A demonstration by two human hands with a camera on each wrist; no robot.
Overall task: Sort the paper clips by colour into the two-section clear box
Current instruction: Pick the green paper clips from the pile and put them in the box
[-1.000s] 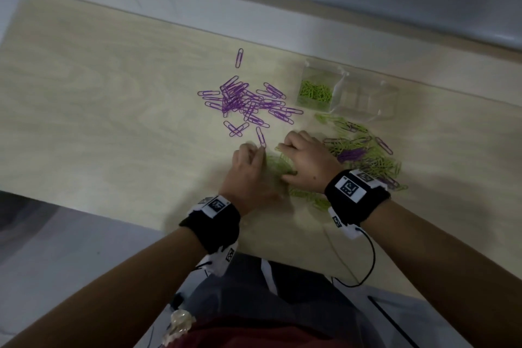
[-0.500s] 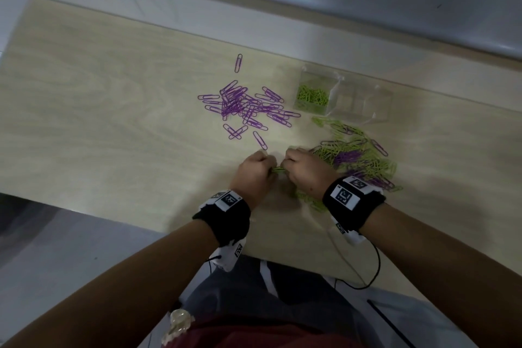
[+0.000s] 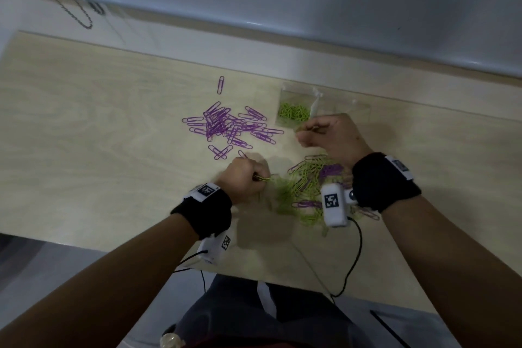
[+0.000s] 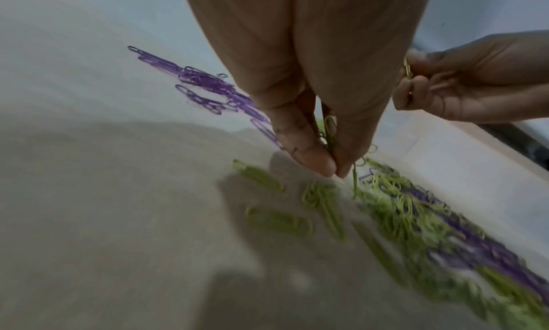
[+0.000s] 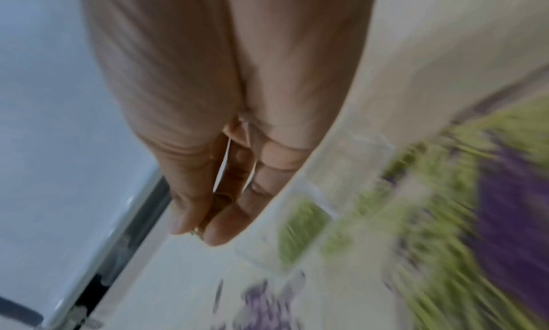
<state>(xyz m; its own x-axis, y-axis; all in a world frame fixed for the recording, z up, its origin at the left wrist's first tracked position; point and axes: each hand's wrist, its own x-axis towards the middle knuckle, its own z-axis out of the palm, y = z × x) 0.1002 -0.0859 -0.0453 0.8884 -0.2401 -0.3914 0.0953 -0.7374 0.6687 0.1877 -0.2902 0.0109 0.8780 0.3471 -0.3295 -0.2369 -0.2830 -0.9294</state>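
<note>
While my left hand [image 3: 243,178] stays low on the wooden table [image 3: 84,150], its thumb and fingertips pinch a few green paper clips [image 4: 328,133] at the nine o'clock edge of the mixed green and purple heap [image 3: 310,186]. My right hand [image 3: 333,135] is raised at about twelve o'clock from that heap, fingers closed on another small bunch of green clips [image 3: 306,128], just at the near side of the clear box [image 3: 324,110]. The box's left section holds green clips [image 3: 292,111]; what lies in its right section I cannot tell. At nine o'clock from the box, a loose spread of purple clips [image 3: 228,127] lies on the table, with one stray purple clip [image 3: 220,85] beyond it.
</note>
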